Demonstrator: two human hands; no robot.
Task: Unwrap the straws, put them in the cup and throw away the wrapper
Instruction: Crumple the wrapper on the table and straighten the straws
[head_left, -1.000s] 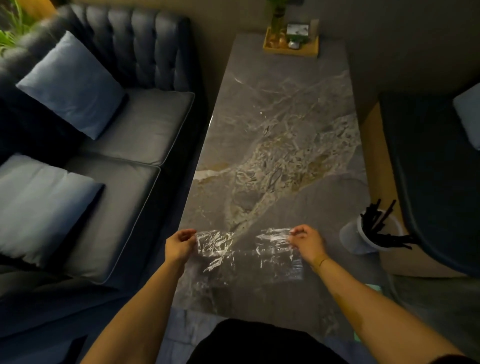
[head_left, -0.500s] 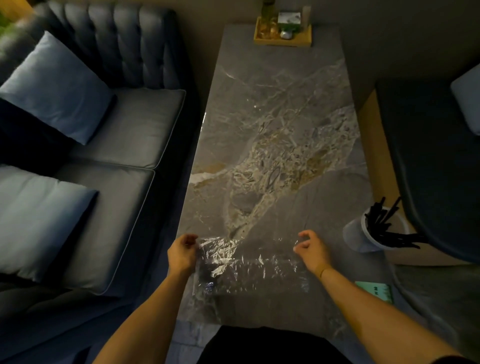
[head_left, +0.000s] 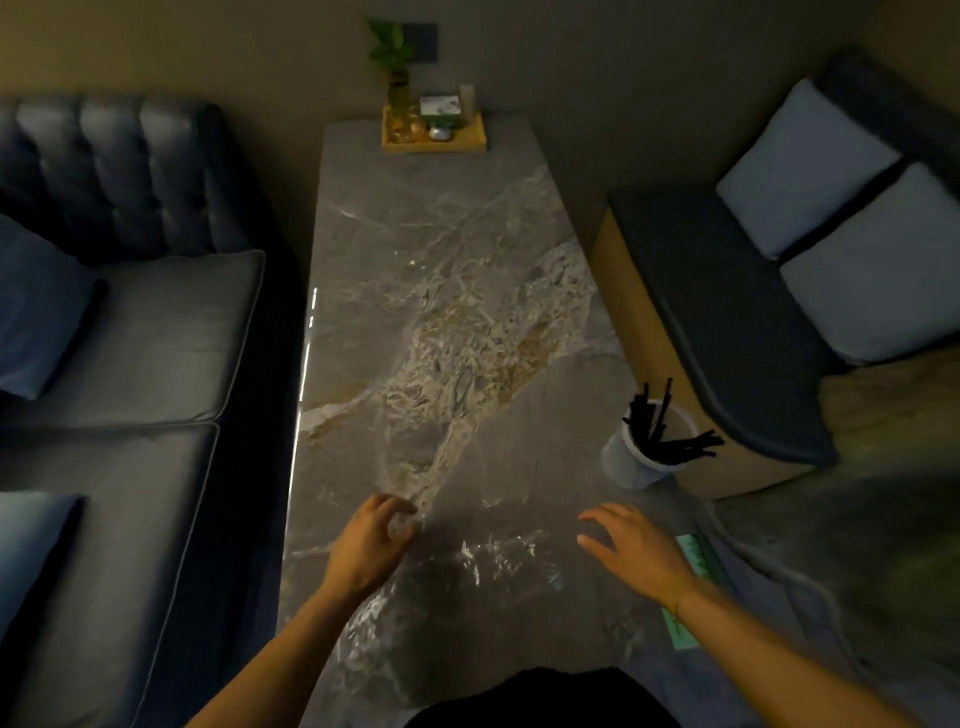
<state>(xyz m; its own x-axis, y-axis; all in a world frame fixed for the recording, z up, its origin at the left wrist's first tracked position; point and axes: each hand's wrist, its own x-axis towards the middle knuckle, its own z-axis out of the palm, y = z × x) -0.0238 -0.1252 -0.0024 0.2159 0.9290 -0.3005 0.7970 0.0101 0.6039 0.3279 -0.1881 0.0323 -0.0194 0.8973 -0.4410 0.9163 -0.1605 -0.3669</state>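
Observation:
A crumpled clear plastic wrapper (head_left: 496, 558) lies low over the near end of the marble table (head_left: 441, 291), between my hands. My left hand (head_left: 370, 543) has its fingers curled and pinches the wrapper's left edge. My right hand (head_left: 636, 548) hovers at the wrapper's right side with fingers spread and nothing in it. A white cup (head_left: 631, 462) stands at the table's right edge, with several black straws (head_left: 662, 434) sticking out of it, some leaning over the rim to the right.
A wooden tray (head_left: 435, 139) with a small plant and bottles stands at the table's far end. A dark sofa (head_left: 130, 332) runs along the left. A bench with pale cushions (head_left: 810, 218) is on the right. A green paper strip (head_left: 698, 571) lies by my right wrist.
My right hand let go of the wrapper and opened, moving slightly right. The stretched wrapper slackened and sank toward the table, with my left hand still on it. The camera tilted up.

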